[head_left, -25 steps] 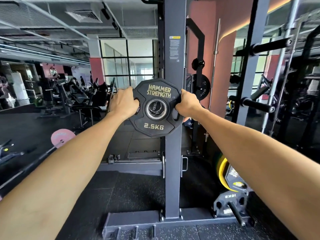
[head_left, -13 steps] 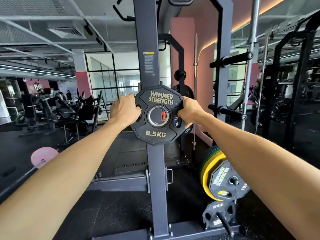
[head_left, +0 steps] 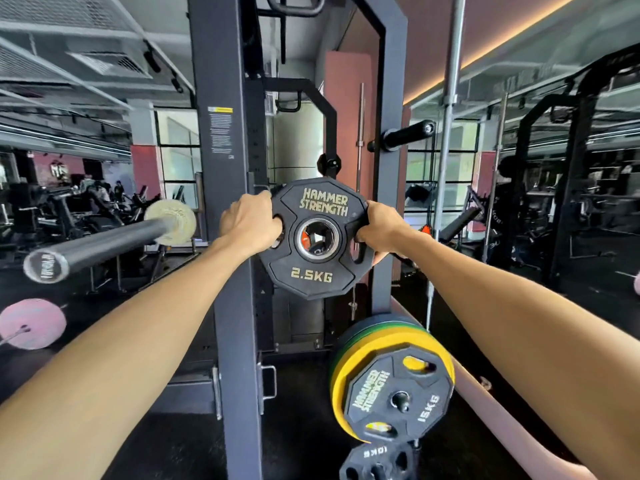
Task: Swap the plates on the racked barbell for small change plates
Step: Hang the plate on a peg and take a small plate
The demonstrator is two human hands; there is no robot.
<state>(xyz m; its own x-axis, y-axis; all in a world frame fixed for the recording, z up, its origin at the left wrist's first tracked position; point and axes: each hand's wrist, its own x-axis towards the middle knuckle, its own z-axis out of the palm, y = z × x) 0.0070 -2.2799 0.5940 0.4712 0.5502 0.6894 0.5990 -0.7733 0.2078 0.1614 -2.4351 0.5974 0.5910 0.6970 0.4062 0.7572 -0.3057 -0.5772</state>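
In front of the rack post [head_left: 225,237], a small black plate [head_left: 317,239] marked 2.5KG is held in the air by both hands. The left hand [head_left: 249,220] and the right hand [head_left: 379,225] are each curled around a grip slot at its sides. The bare bar end [head_left: 46,266] is well apart, to the left. The plate hole could miss the bar end if the plate is tilted during the approach. A finger could also be pinched against the collar [head_left: 169,221].
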